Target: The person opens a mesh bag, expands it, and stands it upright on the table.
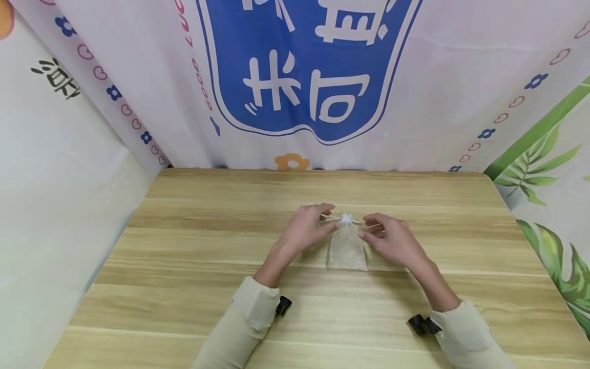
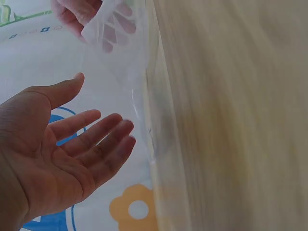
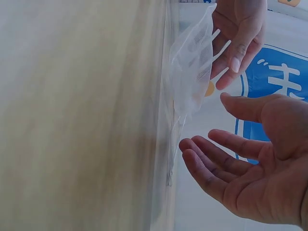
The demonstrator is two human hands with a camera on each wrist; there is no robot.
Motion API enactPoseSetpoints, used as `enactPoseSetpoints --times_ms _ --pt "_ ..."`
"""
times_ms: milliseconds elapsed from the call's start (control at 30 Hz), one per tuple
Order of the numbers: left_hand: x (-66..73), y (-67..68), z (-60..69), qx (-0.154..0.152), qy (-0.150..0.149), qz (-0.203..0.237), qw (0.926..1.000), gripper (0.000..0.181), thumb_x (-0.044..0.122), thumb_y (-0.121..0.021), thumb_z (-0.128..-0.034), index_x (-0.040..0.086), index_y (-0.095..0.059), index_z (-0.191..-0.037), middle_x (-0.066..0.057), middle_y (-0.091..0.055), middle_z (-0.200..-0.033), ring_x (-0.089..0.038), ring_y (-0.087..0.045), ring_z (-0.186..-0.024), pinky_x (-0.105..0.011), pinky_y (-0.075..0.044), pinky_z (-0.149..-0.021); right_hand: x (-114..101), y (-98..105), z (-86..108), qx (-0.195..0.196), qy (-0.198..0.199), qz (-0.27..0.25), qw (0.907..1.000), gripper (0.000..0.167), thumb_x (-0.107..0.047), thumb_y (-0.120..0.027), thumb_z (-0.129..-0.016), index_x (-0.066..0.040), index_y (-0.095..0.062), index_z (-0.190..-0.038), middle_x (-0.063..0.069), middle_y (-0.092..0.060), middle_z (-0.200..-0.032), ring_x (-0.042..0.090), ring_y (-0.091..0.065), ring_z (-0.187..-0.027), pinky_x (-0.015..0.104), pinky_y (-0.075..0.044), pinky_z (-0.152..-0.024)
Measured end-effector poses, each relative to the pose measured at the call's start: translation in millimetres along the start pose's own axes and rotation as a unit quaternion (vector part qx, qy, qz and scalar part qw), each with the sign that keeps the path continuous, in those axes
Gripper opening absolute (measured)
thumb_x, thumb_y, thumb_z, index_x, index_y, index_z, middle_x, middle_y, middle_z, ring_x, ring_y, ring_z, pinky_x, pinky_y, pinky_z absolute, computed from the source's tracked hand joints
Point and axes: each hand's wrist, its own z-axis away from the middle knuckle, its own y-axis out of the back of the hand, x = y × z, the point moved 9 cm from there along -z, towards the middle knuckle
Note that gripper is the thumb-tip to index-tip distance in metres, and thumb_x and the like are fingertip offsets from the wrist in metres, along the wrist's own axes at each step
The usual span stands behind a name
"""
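Note:
A small sheer white drawstring pouch (image 1: pixel 346 248) lies on the wooden table, its neck gathered and its bottom edge toward me. On its left side is my left hand (image 1: pixel 306 225), fingers loosely bent and thumb apart from them, close to the white drawstring (image 1: pixel 331 220). My right hand (image 1: pixel 392 238) is at the pouch's other side, its thumb near the upper edge. Both wrist views show relaxed, spread fingers on the left hand (image 2: pixel 72 154) and the right hand (image 3: pixel 260 168), with nothing gripped. Whether a fingertip touches the pouch (image 3: pixel 187 72) or cord, I cannot tell.
The wood-grain table (image 1: pixel 184 287) extends around both arms. Behind it hangs a white printed cloth (image 1: pixel 415 102) with a blue emblem, and more printed cloth borders both sides. Small black devices (image 1: pixel 283 306) sit at both cuffs.

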Motion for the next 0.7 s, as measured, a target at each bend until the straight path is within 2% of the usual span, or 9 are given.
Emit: enactPoseSetpoints --times_ms 133,267,367,500,700 --pt "-4.4 -12.4 -2.4 -0.028 0.022 0.035 0.9987 0.049 0.03 -0.073 -0.1043 0.003 -0.065 -0.145 -0.018 -0.076 -0.13 -0.031 -0.077 -0.115 -0.043 -0.064 -0.1 2 -4 -3.6 -0.016 -0.008 -0.011 0.9998 0.04 -0.022 -0.073 -0.104 0.004 -0.067 -0.135 0.022 -0.078 -0.12 0.036 -0.078 -0.108 0.05 -0.065 -0.094" --pt "-8.7 -21.5 -3.6 -0.051 0.04 0.032 0.9974 0.043 0.03 -0.074 -0.1032 0.007 -0.07 -0.139 -0.014 -0.079 -0.123 -0.029 -0.076 -0.114 -0.045 -0.062 -0.103 2 -8 -5.5 -0.032 -0.013 -0.015 0.9993 0.035 -0.019 -0.073 -0.103 0.002 -0.069 -0.132 0.017 -0.08 -0.114 0.03 -0.079 -0.101 0.047 -0.066 -0.09" --pt "-10.2 -24.8 -4.3 -0.06 0.048 0.033 0.9965 0.038 0.025 -0.077 -0.1016 0.008 -0.072 -0.135 -0.012 -0.081 -0.12 -0.027 -0.077 -0.11 -0.045 -0.062 -0.1 3 -10 -6.6 -0.043 -0.016 -0.017 0.9988 0.033 -0.017 -0.073 -0.103 0.001 -0.07 -0.13 0.015 -0.08 -0.112 0.027 -0.079 -0.098 0.045 -0.066 -0.087" --pt "-8.6 -26.5 -5.5 -0.062 0.044 0.027 0.9967 0.036 0.017 -0.079 -0.0989 0.008 -0.073 -0.133 -0.01 -0.082 -0.114 -0.022 -0.078 -0.102 -0.037 -0.065 -0.09 1 -13 -7.5 -0.054 -0.012 -0.026 0.9981 0.031 -0.014 -0.074 -0.102 0.001 -0.071 -0.129 0.015 -0.08 -0.111 0.027 -0.079 -0.098 0.045 -0.066 -0.086" --pt "-1.8 -28.4 -6.3 -0.064 0.031 0.013 0.9974 0.037 0.008 -0.079 -0.097 0.007 -0.073 -0.133 -0.008 -0.083 -0.107 -0.017 -0.077 -0.093 -0.026 -0.062 -0.079 -1 -14 -7.4 -0.06 -0.004 -0.045 0.9972 0.03 -0.011 -0.075 -0.101 0.001 -0.072 -0.128 0.013 -0.08 -0.108 0.024 -0.079 -0.096 0.041 -0.066 -0.085"
